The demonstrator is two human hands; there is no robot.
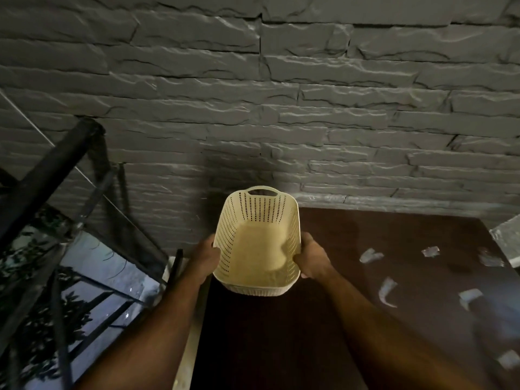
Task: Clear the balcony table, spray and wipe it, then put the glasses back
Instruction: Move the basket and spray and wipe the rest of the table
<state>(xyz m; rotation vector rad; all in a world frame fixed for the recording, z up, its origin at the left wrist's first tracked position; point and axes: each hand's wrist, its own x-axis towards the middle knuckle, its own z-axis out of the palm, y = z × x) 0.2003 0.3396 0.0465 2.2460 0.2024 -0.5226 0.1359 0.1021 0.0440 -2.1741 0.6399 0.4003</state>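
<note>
While your head camera is looking down at the dark brown wooden table top (323,319), you are holding a cream perforated plastic basket (257,243) with both hands above the table's far left corner, close to the grey rough stone-block wall (281,94). Your left hand (206,256) is gripping the basket's left rim and your right hand (311,261) is curling round its right rim, the basket tilting its open, bare inside toward you. Pale reflections are showing on the table's right part, and a black metal railing (47,175) is standing to your left.
</note>
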